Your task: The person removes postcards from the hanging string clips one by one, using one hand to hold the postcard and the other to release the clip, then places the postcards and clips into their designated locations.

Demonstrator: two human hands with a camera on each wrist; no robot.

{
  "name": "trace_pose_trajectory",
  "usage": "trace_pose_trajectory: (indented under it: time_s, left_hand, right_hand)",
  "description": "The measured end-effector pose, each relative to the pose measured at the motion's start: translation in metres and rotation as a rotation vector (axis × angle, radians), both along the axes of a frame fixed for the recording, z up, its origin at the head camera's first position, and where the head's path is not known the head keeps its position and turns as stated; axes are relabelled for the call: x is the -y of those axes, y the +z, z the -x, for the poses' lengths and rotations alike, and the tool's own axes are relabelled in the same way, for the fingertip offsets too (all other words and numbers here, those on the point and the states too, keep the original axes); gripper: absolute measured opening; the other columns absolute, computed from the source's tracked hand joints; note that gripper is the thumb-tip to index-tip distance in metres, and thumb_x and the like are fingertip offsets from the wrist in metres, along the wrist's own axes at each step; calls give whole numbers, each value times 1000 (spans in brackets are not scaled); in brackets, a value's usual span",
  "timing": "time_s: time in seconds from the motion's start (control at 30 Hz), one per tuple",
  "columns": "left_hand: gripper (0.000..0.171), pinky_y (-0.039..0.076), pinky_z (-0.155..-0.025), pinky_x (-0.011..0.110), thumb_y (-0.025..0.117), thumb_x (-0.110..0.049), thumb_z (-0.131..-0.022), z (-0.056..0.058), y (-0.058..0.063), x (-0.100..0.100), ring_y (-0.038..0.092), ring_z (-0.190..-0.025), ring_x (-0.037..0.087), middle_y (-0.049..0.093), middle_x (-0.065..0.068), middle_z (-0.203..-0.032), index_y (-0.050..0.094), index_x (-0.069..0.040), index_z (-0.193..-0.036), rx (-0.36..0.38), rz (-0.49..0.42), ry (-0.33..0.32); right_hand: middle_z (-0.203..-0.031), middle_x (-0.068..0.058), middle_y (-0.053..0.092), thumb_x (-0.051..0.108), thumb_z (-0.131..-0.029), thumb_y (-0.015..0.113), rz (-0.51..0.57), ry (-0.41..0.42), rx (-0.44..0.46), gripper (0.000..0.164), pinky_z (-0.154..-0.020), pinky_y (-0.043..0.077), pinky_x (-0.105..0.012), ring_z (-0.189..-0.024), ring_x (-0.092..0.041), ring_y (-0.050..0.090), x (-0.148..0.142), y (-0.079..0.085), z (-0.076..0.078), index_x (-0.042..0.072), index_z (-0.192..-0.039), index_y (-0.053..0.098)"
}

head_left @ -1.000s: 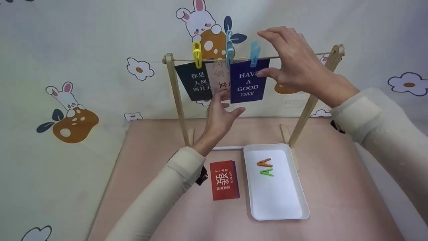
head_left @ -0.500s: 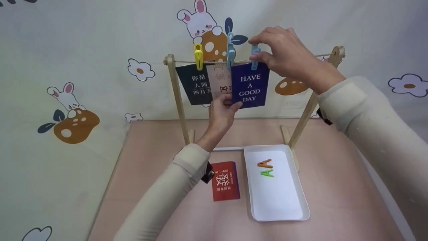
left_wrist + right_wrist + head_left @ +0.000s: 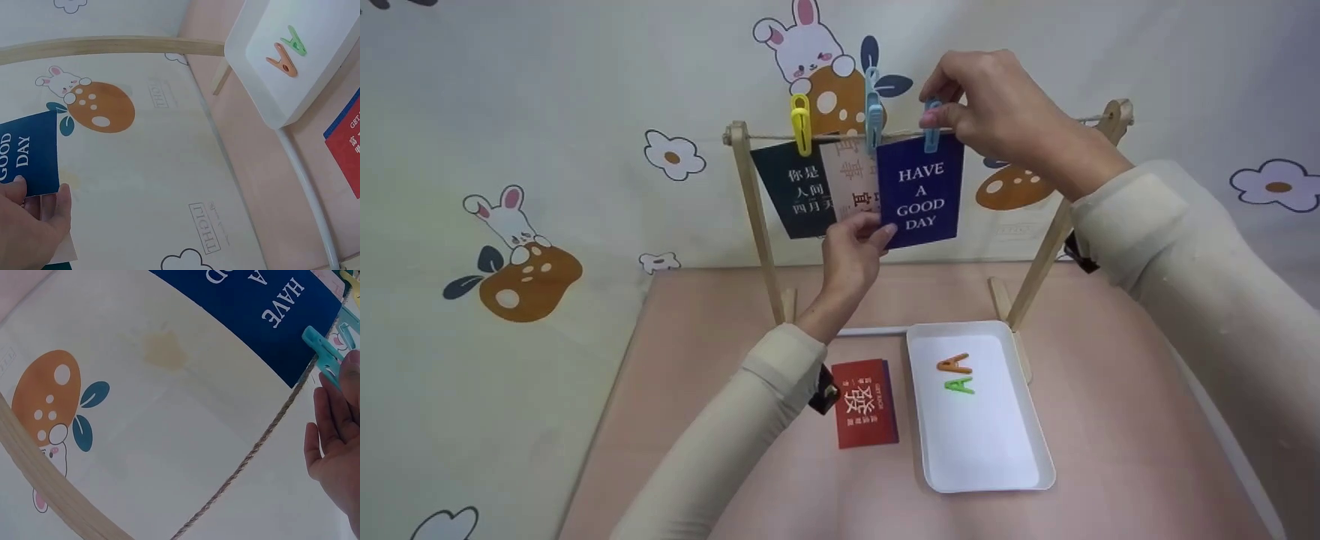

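Observation:
A dark blue card [image 3: 920, 191] lettered "HAVE A GOOD DAY" hangs from a rope [image 3: 242, 464]. My left hand [image 3: 851, 255] pinches its lower left corner between thumb and fingers; the left wrist view shows the thumb on the card's face. At the card's top edge, my right hand [image 3: 997, 105] pinches the upper end of a blue clothespin [image 3: 323, 351], whose other end sits over card and rope. Left of it hang a beige card [image 3: 851, 176], partly covered, under a light blue clothespin [image 3: 874, 120], and a dark green card [image 3: 795, 187] under a yellow clothespin [image 3: 801, 126].
A wooden frame [image 3: 1039, 262] carries the rope above the pink tabletop [image 3: 720, 375]. Before it stands a white tray [image 3: 982, 450] with an orange clothespin [image 3: 955, 364] and a green clothespin [image 3: 959, 385]. Left of the tray lies a red card [image 3: 862, 405] over a blue one.
My right hand has come left and down from beside the blue clothespin and now pinches it. My left hand has taken hold of the blue card's lower corner.

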State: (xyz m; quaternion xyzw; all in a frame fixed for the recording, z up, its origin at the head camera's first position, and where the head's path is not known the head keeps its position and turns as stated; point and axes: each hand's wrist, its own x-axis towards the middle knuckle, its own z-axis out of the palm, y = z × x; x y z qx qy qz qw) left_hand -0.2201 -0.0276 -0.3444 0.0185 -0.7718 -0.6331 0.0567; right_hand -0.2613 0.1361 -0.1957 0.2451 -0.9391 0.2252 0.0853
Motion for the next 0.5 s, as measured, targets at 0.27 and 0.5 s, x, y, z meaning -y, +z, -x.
trace_pose_trajectory:
  time_s: [0.27, 0.5]
  left_hand:
    - [18, 60, -82, 23, 67, -6, -95, -6, 0, -2, 68, -91, 18, 71, 18, -106, 72, 2, -110, 70, -26, -10]
    - [19, 61, -83, 24, 67, -7, -95, -14, -5, 0, 71, -95, 20, 72, 17, -107, 72, 1, -111, 153, -89, -29]
  right_hand:
    - [-108, -12, 69, 14, -100, 59, 38, 10, -116, 22, -85, 54, -26, -94, -17, 62, -2, 5, -4, 0, -116, 66]
    - [-109, -10, 70, 18, -100, 60, 95, 3, -209, 24, -77, 40, -16, -89, -10, 51, -10, 3, -11, 2, -116, 66]
